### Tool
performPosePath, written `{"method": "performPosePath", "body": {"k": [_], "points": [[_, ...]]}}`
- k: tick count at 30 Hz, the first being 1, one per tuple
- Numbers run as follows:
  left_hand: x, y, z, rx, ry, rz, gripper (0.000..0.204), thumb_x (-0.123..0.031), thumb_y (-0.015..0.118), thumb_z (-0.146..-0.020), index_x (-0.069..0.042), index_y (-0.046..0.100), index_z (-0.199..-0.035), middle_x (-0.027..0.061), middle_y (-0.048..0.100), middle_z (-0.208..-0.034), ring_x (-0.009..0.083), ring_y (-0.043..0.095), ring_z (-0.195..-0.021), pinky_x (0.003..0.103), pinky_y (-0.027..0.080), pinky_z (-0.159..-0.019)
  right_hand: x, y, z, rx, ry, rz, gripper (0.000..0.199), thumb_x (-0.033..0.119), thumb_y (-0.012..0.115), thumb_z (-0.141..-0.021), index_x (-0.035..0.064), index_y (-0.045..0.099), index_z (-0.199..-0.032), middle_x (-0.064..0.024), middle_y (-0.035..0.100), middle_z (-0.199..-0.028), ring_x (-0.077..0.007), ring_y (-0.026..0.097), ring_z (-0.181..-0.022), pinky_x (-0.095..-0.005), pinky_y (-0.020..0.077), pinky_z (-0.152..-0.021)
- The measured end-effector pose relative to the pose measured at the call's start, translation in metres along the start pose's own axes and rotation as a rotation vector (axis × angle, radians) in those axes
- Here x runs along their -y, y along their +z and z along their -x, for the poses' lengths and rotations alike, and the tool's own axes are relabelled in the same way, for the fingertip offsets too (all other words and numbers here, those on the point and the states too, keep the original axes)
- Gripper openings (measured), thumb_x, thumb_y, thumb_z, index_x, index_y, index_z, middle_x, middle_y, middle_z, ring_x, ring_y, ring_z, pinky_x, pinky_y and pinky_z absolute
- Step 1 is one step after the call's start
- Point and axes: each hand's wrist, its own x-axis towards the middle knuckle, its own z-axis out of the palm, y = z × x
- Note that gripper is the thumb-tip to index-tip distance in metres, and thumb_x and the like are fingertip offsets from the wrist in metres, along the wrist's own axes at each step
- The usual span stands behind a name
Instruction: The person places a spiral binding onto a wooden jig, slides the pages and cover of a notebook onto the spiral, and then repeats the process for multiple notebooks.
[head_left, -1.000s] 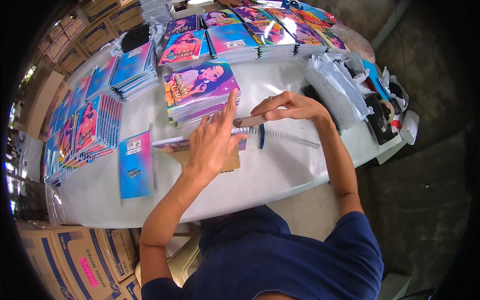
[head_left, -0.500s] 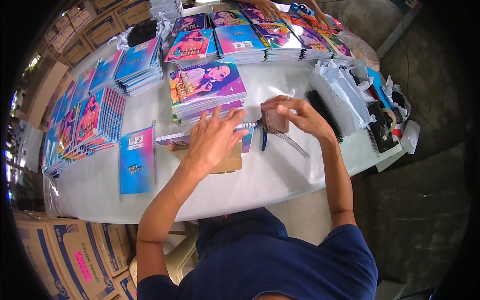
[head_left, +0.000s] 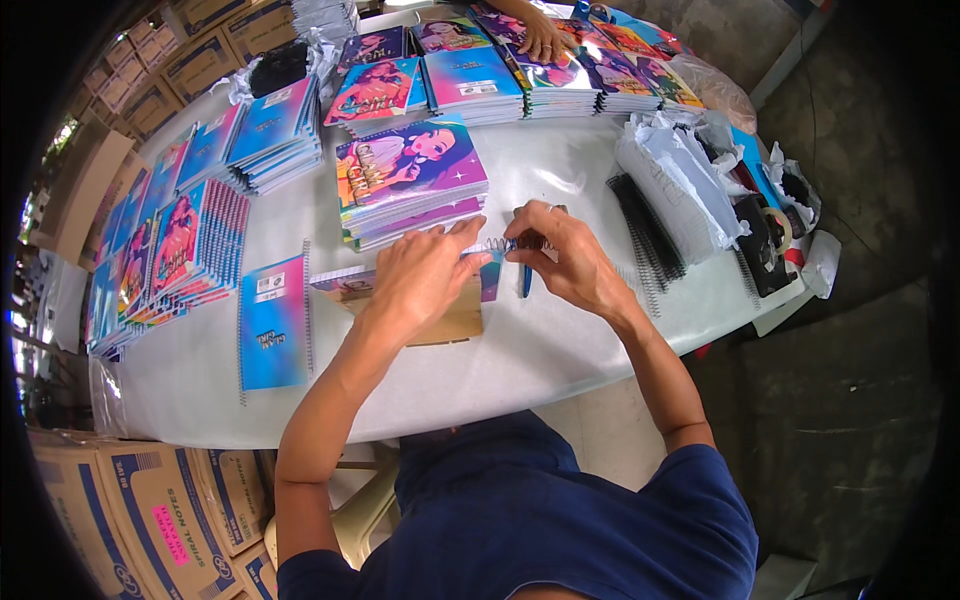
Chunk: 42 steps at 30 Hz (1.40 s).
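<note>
Brown cardboard boxes (head_left: pixel 205 75) are filling the background beyond the fingers' far left, and a pale-covered table (head_left: pixel 560 345) is spreading beneath both hands. From my remote post I am seeing the left hand (head_left: pixel 425 275) lying across the top edge of a notebook (head_left: pixel 340 286), which is standing under its palm and fingers; I cannot tell whether those fingers are squeezing it. The right hand (head_left: pixel 560 255) is pinching a wire coil (head_left: pixel 496 244) between thumb and forefinger, and the coil is bridging the gap toward the left fingertips. Just below the right fingertips a blue tool (head_left: pixel 526 282) is showing. A cardboard piece (head_left: pixel 455 318) is sitting below the left thumb. Beyond the left fingers a notebook stack (head_left: pixel 415 165) is rising, while a blue-and-pink notebook (head_left: pixel 272 325) is lying left of them. Past the right fingers, a paper-wrapped bundle (head_left: pixel 675 185) is resting, and farther off a co-worker's hand (head_left: pixel 543 38) is touching covers.
</note>
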Motion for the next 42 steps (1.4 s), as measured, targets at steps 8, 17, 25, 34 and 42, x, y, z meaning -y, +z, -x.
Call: {"method": "performPosePath", "body": {"k": [8,17,25,34,42], "points": [[0.001,0.000,-0.001,0.010,0.010,0.027,0.042,-0.031,0.062,-0.089,-0.011,0.058,-0.126,0.0176,0.068,-0.085,0.0356,0.066,-0.080,0.045,0.050,-0.068,-0.006,0.004,0.004,-0.039,-0.066,-0.086,0.019,-0.005,0.067,-0.076,0.0031,0.060,-0.092,-0.0093,0.060,-0.091,-0.0253,0.057,-0.081,-0.0378,0.0437,-0.075],[0.002,0.001,0.000,-0.001,0.008,0.025,0.041,-0.031,0.063,-0.088,-0.011,0.060,-0.124,0.0165,0.068,-0.082,0.0347,0.066,-0.079,0.044,0.050,-0.067,-0.025,0.023,0.007,-0.287,-0.399,0.253,0.033,-0.012,0.067,-0.064,0.0042,0.058,-0.091,-0.0058,0.057,-0.096,-0.0260,0.054,-0.083,-0.0370,0.0453,-0.072],[-0.002,-0.002,-0.001,0.039,-0.010,0.014,0.042,-0.032,0.062,-0.089,-0.011,0.060,-0.125,0.0169,0.068,-0.082,0.0348,0.066,-0.079,0.044,0.051,-0.067,-0.034,0.026,0.013,-0.322,-0.495,0.300,0.035,-0.009,0.069,-0.062,0.0044,0.059,-0.093,-0.0061,0.057,-0.099,-0.0259,0.057,-0.086,-0.0365,0.0490,-0.074],[-0.002,-0.001,0.001,0.029,-0.012,0.024,0.043,-0.031,0.062,-0.089,-0.011,0.058,-0.127,0.0178,0.069,-0.087,0.0360,0.066,-0.082,0.046,0.051,-0.070,-0.015,0.005,0.012,-0.045,-0.256,0.331,0.022,0.003,0.068,-0.078,0.0050,0.059,-0.098,-0.0073,0.060,-0.095,-0.0258,0.061,-0.080,-0.0363,0.0497,-0.065],[-0.023,-0.007,0.000,0.154,0.069,-0.077,0.053,-0.043,0.060,-0.088,-0.018,0.052,-0.134,0.0136,0.068,-0.106,0.0363,0.065,-0.089,0.044,0.052,-0.075,-0.012,-0.016,0.000,0.369,0.127,-0.074,0.023,0.006,0.066,-0.083,0.0013,0.060,-0.105,-0.0102,0.064,-0.092,-0.0274,0.064,-0.081,-0.0356,0.0508,-0.066]]}}
